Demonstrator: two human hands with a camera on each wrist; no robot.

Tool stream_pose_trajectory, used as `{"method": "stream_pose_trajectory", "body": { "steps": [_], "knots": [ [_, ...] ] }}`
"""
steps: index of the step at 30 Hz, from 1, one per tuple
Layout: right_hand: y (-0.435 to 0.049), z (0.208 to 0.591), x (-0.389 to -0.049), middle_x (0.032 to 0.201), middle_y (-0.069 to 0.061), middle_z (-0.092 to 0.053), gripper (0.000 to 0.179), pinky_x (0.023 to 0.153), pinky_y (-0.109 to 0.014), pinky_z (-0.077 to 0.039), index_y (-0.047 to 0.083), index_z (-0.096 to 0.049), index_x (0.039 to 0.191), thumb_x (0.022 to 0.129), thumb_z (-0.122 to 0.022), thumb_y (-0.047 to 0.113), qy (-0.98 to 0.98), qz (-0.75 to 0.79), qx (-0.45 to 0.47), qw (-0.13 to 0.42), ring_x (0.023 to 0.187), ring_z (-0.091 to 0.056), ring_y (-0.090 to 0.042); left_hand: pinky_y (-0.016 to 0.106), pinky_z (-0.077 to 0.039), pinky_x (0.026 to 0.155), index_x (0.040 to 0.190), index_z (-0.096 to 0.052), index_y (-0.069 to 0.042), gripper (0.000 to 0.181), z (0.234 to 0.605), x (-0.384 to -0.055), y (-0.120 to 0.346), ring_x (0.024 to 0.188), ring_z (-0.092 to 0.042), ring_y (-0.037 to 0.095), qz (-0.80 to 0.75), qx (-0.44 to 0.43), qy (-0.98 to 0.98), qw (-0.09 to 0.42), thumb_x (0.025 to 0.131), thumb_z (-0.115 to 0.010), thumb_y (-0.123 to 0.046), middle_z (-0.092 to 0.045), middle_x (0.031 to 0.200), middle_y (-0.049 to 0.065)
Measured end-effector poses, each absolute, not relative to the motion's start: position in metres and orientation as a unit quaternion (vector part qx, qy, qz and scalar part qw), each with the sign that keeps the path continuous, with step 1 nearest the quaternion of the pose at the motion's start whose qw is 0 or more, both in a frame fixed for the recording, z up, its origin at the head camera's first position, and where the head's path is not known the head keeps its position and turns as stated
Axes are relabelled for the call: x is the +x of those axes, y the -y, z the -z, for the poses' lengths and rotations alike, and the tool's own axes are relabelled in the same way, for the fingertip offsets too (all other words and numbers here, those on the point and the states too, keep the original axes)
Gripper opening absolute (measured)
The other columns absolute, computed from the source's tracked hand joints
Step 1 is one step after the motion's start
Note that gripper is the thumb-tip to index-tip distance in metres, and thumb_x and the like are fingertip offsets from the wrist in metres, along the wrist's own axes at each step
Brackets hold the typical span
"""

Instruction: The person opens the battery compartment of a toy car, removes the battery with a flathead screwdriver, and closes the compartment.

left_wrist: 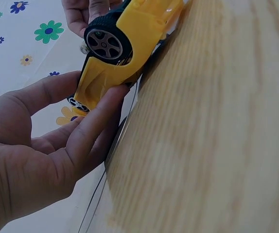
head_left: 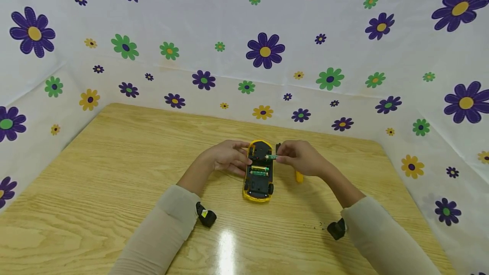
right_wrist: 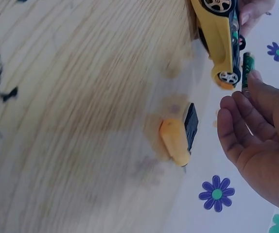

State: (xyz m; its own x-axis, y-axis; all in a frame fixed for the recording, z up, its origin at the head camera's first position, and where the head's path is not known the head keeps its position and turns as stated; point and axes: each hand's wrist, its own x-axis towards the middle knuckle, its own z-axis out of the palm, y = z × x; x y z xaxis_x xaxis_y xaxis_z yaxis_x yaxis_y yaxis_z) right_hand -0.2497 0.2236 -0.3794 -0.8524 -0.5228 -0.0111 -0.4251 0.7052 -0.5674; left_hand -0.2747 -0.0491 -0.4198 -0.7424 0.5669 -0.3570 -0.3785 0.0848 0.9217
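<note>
A yellow toy car (head_left: 252, 196) lies wheels up on the table, its black underside facing me and its battery compartment uncovered. Two batteries (head_left: 259, 173) sit side by side in that compartment. My left hand (head_left: 228, 157) grips the car by its left side, the fingers along the yellow body (left_wrist: 139, 29) in the left wrist view. Between thumb and fingertips, my right hand (head_left: 303, 159) pinches a green battery (right_wrist: 247, 68) by one end. In the head view this battery overlaps the car's underside, above the two seated ones.
Right of the car, partly behind my right hand, lies an orange piece (right_wrist: 174, 141) with a flat black piece (right_wrist: 191, 127) beside it. The wooden table (head_left: 126, 152) meets a flowered cloth (head_left: 214, 24) at the back and sides. Dark marks (right_wrist: 6, 87) show on the tabletop.
</note>
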Motion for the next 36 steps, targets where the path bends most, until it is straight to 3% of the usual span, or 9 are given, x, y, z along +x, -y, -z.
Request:
{"method": "stream_pose_trajectory", "body": {
  "steps": [11,22,36],
  "knots": [
    [-0.244,0.387,-0.255,0.1,-0.006,-0.074,0.013,0.081,-0.04,-0.059,0.006,-0.07,0.108,0.103,-0.065,0.017,-0.925,0.287,-0.24,0.067,0.091,-0.069,-0.022,0.048,-0.062,0.085,0.157,-0.038,-0.011,0.074,0.42,-0.274,0.049,0.101,-0.07,0.033,-0.674,0.07,-0.647,0.35,0.092,-0.069,0.006,-0.053,0.14,0.021],
    [-0.244,0.395,-0.253,0.091,-0.003,-0.071,0.01,0.08,-0.041,-0.057,0.005,-0.072,0.1,0.101,-0.066,0.012,-0.94,0.237,-0.243,0.037,0.084,-0.063,-0.018,0.049,-0.062,0.086,0.158,-0.036,-0.01,0.075,0.42,-0.274,0.049,0.102,-0.069,0.034,-0.676,0.07,-0.644,0.353,0.092,-0.069,0.007,-0.052,0.14,0.021],
    [-0.243,0.403,-0.256,0.093,-0.005,-0.07,0.007,0.08,-0.045,-0.056,0.005,-0.076,0.096,0.097,-0.071,0.008,-0.949,0.214,-0.233,0.015,0.086,-0.062,-0.023,0.049,-0.062,0.086,0.158,-0.036,-0.012,0.076,0.42,-0.274,0.05,0.102,-0.069,0.033,-0.675,0.069,-0.643,0.355,0.093,-0.068,0.007,-0.051,0.14,0.02]
  ]
}}
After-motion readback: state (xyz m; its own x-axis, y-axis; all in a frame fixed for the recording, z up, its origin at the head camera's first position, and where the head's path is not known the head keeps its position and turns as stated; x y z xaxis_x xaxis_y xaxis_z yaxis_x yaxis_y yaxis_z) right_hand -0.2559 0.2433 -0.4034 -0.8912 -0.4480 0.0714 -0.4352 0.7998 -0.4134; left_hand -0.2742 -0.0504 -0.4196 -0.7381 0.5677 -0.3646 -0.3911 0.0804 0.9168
